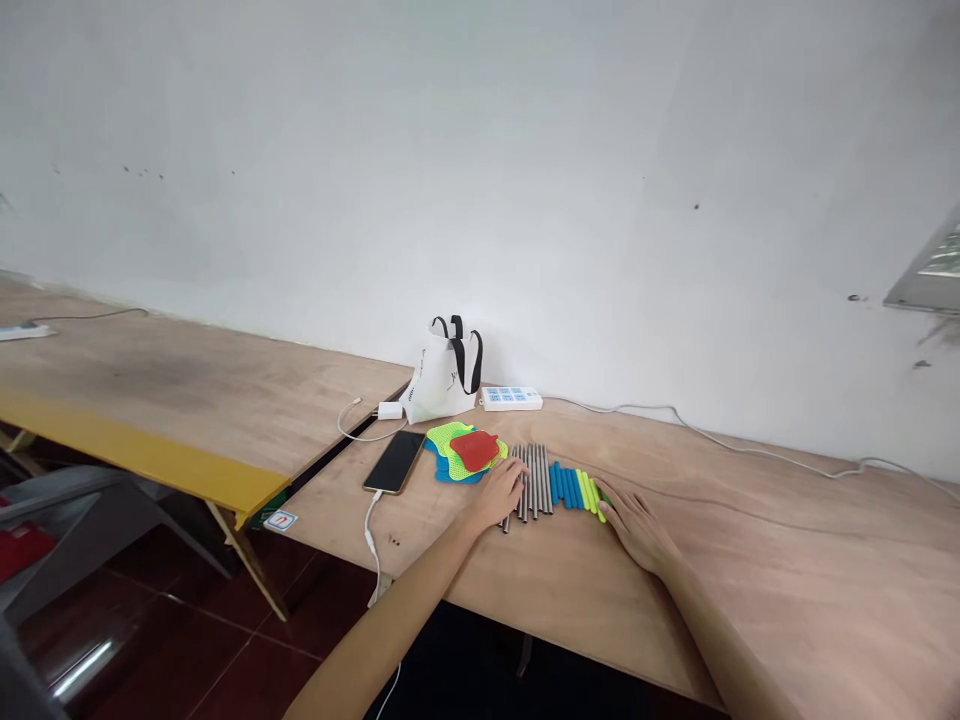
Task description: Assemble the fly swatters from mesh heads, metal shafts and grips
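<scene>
Several slim metal tubes (537,480) lie side by side on the wooden table (555,570). My left hand (501,492) rests at their left end, its fingers over the nearest tubes; the fingertips are partly hard to make out. To the right of the tubes comes a row of short blue sticks (566,487) and yellow-green sticks (591,492). Beside the right end of that row, my right hand (637,525) lies flat with fingers stretched, touching a green stick it partly covers. Left of the tubes is a pile of perforated flat pieces like fly-swatter heads (446,437), a red one (474,452) on top.
A phone (394,462) on a white cable lies left of the pile. Behind stand a white bag (439,385) with black handles and a power strip (511,398), its cord running along the wall. Another table (172,380) adjoins on the left, across a gap.
</scene>
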### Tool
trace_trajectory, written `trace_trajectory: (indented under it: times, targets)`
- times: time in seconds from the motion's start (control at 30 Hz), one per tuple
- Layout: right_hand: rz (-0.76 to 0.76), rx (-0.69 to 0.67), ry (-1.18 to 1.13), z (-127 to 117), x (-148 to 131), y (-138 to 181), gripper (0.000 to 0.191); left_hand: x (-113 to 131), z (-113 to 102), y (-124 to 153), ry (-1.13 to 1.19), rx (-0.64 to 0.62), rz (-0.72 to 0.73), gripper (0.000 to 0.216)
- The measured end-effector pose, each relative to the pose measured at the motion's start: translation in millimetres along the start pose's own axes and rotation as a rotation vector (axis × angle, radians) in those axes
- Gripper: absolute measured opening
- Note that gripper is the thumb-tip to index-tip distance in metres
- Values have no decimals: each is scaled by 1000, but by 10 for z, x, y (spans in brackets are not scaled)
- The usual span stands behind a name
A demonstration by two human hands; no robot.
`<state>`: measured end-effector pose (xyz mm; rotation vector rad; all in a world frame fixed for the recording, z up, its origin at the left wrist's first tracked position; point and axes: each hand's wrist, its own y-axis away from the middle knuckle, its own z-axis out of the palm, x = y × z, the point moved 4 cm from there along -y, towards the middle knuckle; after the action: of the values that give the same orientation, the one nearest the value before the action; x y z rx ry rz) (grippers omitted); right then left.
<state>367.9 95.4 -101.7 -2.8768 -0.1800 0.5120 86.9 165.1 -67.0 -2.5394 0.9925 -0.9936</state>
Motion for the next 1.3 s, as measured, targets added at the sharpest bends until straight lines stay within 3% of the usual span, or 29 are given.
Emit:
trace_trajectory:
  times: [0.17, 0.4, 0.73, 0.83, 0.97, 1.3]
  targets:
    - [-11, 5, 81, 33, 3, -96, 59, -28, 17, 28, -13, -37, 5, 43]
    - [-49, 23, 68, 88, -36, -245, 60, -8, 54, -16, -129, -129, -104, 39]
    - [-97, 64, 24, 75, -147, -378, 60, 65, 185, -213, -124, -93, -79, 38]
    - [-121, 55, 22, 49, -171, -349, 62, 59, 182, -229, -109, -62, -84, 32]
    - [-181, 40, 23, 13, -220, -314, 60, 60, 132, -186, -86, -22, -82, 40]
    - [-267, 20, 123, -21, -384, -227, 54, 168, 115, -121, -98, -19, 77, 21]
